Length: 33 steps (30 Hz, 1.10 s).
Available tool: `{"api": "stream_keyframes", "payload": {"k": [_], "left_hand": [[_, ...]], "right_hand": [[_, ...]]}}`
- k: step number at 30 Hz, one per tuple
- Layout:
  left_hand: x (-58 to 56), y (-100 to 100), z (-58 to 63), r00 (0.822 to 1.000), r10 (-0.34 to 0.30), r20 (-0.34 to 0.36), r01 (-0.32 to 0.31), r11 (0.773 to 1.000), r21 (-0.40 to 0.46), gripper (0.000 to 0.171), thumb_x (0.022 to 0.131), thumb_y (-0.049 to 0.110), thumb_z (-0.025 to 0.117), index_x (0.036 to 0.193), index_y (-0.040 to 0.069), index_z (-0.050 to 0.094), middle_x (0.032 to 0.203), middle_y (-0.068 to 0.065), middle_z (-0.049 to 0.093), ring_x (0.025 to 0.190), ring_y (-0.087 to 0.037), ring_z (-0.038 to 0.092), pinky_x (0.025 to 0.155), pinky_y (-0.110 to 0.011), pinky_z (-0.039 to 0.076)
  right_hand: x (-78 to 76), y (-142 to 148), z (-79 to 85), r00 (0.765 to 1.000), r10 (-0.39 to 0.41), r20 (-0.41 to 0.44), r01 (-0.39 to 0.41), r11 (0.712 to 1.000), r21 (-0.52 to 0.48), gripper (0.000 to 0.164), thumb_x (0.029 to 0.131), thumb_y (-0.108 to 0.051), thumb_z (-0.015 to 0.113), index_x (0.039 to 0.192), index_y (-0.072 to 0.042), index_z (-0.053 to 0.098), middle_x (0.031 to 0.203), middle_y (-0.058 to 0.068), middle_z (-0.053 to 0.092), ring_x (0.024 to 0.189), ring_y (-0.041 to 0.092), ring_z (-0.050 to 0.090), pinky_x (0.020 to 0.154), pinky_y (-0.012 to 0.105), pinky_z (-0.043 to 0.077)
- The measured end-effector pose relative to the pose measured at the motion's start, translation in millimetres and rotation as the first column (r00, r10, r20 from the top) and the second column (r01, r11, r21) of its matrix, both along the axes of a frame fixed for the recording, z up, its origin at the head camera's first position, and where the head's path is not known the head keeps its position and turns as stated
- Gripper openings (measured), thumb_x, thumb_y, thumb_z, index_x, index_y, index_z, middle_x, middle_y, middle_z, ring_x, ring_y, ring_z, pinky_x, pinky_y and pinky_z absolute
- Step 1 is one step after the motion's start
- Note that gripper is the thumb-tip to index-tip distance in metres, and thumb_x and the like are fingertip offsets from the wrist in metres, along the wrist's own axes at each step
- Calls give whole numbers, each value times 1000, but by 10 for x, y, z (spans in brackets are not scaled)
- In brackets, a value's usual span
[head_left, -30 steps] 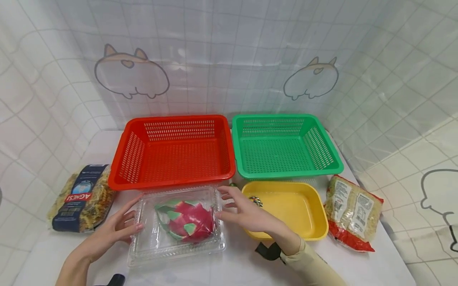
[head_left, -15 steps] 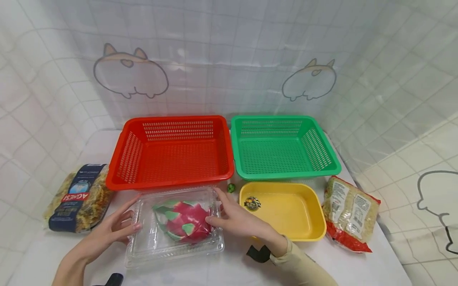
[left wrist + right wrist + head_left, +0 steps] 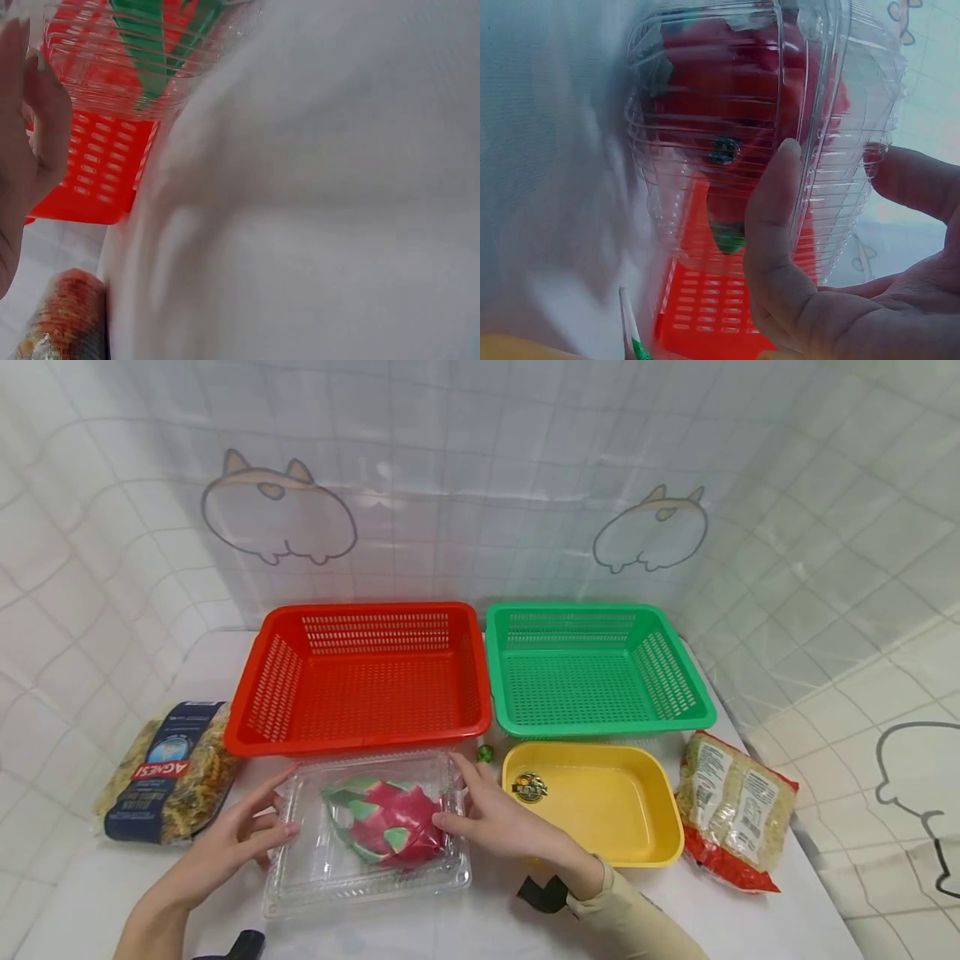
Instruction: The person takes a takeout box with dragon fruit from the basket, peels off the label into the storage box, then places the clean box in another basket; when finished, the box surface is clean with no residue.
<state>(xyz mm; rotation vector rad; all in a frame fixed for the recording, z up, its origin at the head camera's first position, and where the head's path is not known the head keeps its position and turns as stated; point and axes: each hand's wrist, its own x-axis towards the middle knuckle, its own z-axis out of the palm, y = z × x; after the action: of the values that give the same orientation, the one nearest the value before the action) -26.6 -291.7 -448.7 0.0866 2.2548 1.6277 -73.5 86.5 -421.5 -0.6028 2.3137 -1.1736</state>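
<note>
A clear plastic clamshell container (image 3: 303, 868) lies in front of the red basket (image 3: 360, 743), with a pink and green dragon fruit (image 3: 408, 822) visible inside it. My left hand (image 3: 228, 843) holds the container's left side, its thumb at the edge and a finger reaching toward the far left corner. On the opposite side, my right hand (image 3: 495, 814) grips the container between thumb and fingers. The right wrist view shows one fingertip (image 3: 784, 161) at the ridged rim seam, and another on the ribbed wall. The lid sits down over the fruit.
A green basket (image 3: 600, 727) stands beside the red one. In front of it is a yellow tray (image 3: 592, 802) with a round sticker. A pasta bag (image 3: 168, 777) lies left, a grain bag (image 3: 735, 810) right. A small green object (image 3: 485, 752) sits near the tray.
My right hand has shifted left onto the container's right edge, its thumb now over the lid. The small green object shows more fully. My left hand stays about where it was.
</note>
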Motion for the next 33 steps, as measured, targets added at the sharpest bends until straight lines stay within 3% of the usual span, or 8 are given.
{"api": "stream_keyframes", "payload": {"k": [6,15,21,29,33], "left_hand": [[32,31,62,1000,-1,-23,1,1000,21,66,101,9,55,159,23,25,105,0,43,80,-14,62,58,-35,56],[49,184,271,999,-15,-44,16,1000,26,65,101,11,54,158,27,26,110,-3,43,83,-23,68,55,-37,57],[19,344,462,997,-30,-77,33,998,44,68,100,9,55,159,25,24,129,-7,39,88,-24,70,55,-42,57],[-94,554,555,978,-29,-204,46,996,77,69,98,4,57,158,22,28,131,8,54,81,-23,72,50,-40,55],[-174,665,602,972,-14,-234,32,997,72,68,97,7,59,157,22,32,130,6,56,80,-20,67,51,-39,55]], "right_hand": [[6,60,58,1000,4,6,-4,999,-49,86,93,-45,68,159,-29,16,121,3,40,98,15,55,81,29,51],[-11,243,276,1000,11,-3,-11,994,-108,84,93,-41,69,159,-28,18,112,3,42,99,15,52,86,28,51],[-19,390,415,1000,-3,16,6,984,-175,85,93,-33,71,160,-29,18,115,6,40,105,20,50,84,28,55],[-69,571,520,999,-50,1,50,977,-206,80,95,-29,69,159,-29,21,122,6,40,112,22,47,93,35,53],[-109,658,554,997,-77,-1,74,965,-252,79,95,-23,68,159,-27,22,124,9,39,111,24,52,92,33,54]]}}
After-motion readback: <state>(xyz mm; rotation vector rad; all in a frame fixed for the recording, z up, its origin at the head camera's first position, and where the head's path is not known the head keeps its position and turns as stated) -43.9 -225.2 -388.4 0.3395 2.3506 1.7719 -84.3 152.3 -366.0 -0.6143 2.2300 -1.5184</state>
